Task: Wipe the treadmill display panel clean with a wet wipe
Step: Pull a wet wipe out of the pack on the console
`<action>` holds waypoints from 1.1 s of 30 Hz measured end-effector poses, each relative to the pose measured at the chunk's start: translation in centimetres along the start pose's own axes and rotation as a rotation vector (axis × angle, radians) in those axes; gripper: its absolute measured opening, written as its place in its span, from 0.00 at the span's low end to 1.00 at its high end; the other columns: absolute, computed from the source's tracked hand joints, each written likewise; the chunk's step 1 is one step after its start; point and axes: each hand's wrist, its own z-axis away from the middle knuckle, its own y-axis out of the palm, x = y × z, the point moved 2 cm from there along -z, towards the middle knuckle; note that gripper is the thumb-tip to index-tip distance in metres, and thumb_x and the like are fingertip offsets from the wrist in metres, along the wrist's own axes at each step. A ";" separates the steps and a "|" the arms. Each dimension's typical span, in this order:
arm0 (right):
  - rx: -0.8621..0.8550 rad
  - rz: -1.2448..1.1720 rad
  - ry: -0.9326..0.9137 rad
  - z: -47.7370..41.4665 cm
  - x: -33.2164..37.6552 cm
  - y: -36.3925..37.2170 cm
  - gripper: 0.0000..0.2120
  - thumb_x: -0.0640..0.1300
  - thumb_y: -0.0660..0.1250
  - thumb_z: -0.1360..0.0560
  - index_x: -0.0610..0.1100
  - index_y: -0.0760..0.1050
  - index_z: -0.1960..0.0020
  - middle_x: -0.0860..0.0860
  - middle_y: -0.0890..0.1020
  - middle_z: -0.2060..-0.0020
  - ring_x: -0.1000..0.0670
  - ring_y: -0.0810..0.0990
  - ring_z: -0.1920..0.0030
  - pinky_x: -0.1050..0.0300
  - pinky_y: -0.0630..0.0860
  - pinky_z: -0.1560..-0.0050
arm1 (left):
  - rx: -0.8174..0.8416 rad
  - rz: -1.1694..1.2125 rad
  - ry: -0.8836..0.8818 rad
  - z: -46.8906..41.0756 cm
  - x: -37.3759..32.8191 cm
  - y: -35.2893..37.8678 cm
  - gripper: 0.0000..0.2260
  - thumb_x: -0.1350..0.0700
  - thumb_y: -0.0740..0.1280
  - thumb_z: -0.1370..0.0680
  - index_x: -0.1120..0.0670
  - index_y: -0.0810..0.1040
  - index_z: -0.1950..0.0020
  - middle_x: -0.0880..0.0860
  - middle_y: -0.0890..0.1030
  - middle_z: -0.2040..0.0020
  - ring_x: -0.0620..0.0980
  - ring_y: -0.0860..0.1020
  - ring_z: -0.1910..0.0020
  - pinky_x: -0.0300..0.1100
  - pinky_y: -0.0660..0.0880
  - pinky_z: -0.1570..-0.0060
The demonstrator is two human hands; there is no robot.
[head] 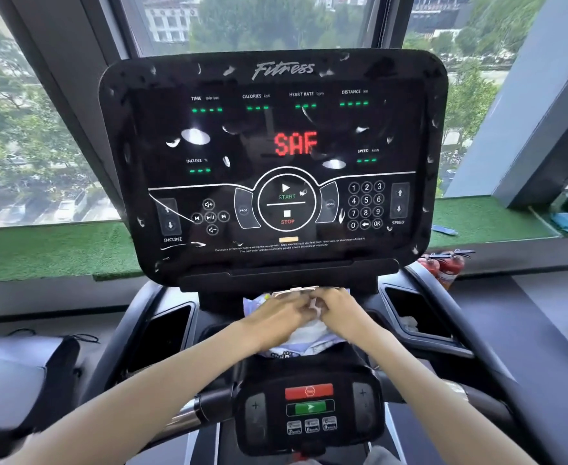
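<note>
1. Left hand (277,317) and right hand (339,313) meet, fingers curled, gripping a wipe pack (304,340) lying just below the display panel (272,156).
2. The panel stands directly above and beyond both hands, equally near each, its long side running left to right.
3. It is glossy black, flecked with white smears.

left hand (277,317) and right hand (341,313) gripping wipe pack (311,344), streaked display panel (272,135) above
</note>
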 end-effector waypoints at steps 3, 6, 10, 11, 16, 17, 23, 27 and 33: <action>-0.028 -0.012 0.010 0.1 -0.1 0.2 0.17 0.28 0.56 0.32 0.36 0.77 0.49 0.38 0.80 0.53 0.40 0.77 0.50 0.54 0.72 0.50 | 0.009 0.275 -0.111 -0.8 0.4 -0.3 0.13 0.48 0.55 0.22 0.49 0.72 0.39 0.48 0.74 0.41 0.47 0.71 0.42 0.49 0.69 0.43; -0.015 0.003 0.023 0.1 -0.5 0.3 0.16 0.28 0.55 0.32 0.36 0.77 0.50 0.38 0.80 0.52 0.40 0.77 0.49 0.54 0.71 0.50 | -0.018 0.217 -0.058 -1.0 0.2 -0.9 0.10 0.51 0.56 0.24 0.51 0.71 0.47 0.47 0.76 0.45 0.46 0.72 0.47 0.49 0.70 0.46; 0.000 0.008 0.035 -0.2 -0.4 0.3 0.13 0.32 0.56 0.29 0.36 0.77 0.49 0.38 0.79 0.51 0.40 0.76 0.47 0.54 0.70 0.48 | -0.011 0.069 -0.053 -1.2 0.3 -0.5 0.12 0.53 0.54 0.25 0.55 0.73 0.47 0.52 0.76 0.46 0.51 0.74 0.46 0.51 0.73 0.49; 0.008 0.011 0.037 -0.3 -0.4 0.3 0.12 0.32 0.57 0.29 0.36 0.77 0.50 0.38 0.79 0.50 0.40 0.76 0.47 0.54 0.70 0.48 | 0.019 0.117 -0.074 -1.2 0.4 -0.3 0.12 0.55 0.55 0.24 0.55 0.74 0.46 0.53 0.76 0.45 0.52 0.73 0.45 0.52 0.74 0.50; 0.020 0.017 0.056 -0.4 -0.4 0.3 0.10 0.34 0.57 0.26 0.34 0.76 0.50 0.37 0.79 0.50 0.39 0.76 0.47 0.55 0.67 0.48 | 0.052 0.169 -0.039 -0.8 0.7 -0.5 0.17 0.46 0.53 0.23 0.51 0.72 0.40 0.50 0.76 0.41 0.50 0.73 0.41 0.50 0.70 0.42; 0.018 0.009 0.056 -0.5 -0.5 0.4 0.11 0.34 0.57 0.26 0.34 0.76 0.50 0.37 0.79 0.50 0.39 0.76 0.47 0.55 0.68 0.47 | 0.039 0.224 -0.065 -1.0 0.6 -0.4 0.14 0.45 0.54 0.24 0.49 0.72 0.44 0.47 0.77 0.45 0.47 0.74 0.45 0.50 0.70 0.44; 0.047 0.041 0.022 -0.6 -0.7 0.6 0.17 0.33 0.56 0.27 0.39 0.76 0.41 0.39 0.78 0.45 0.41 0.76 0.44 0.56 0.69 0.43 | 0.031 0.316 -0.121 -1.1 0.6 -1.0 0.14 0.51 0.54 0.22 0.49 0.71 0.38 0.46 0.74 0.36 0.47 0.71 0.39 0.41 0.67 0.44; 0.059 0.019 0.027 -0.6 -0.9 0.6 0.17 0.33 0.57 0.26 0.41 0.77 0.41 0.42 0.77 0.43 0.44 0.77 0.44 0.57 0.70 0.42 | 0.011 0.312 -0.100 -0.3 1.2 -1.1 0.20 0.50 0.51 0.22 0.43 0.64 0.30 0.42 0.67 0.29 0.47 0.69 0.36 0.36 0.65 0.50; 0.034 0.056 -0.013 -0.5 -0.4 0.7 0.16 0.35 0.59 0.26 0.45 0.78 0.42 0.45 0.78 0.44 0.45 0.77 0.44 0.53 0.73 0.45 | 0.022 -0.040 -0.037 1.2 1.4 -1.2 0.16 0.63 0.56 0.21 0.61 0.68 0.33 0.60 0.70 0.33 0.59 0.68 0.35 0.52 0.66 0.40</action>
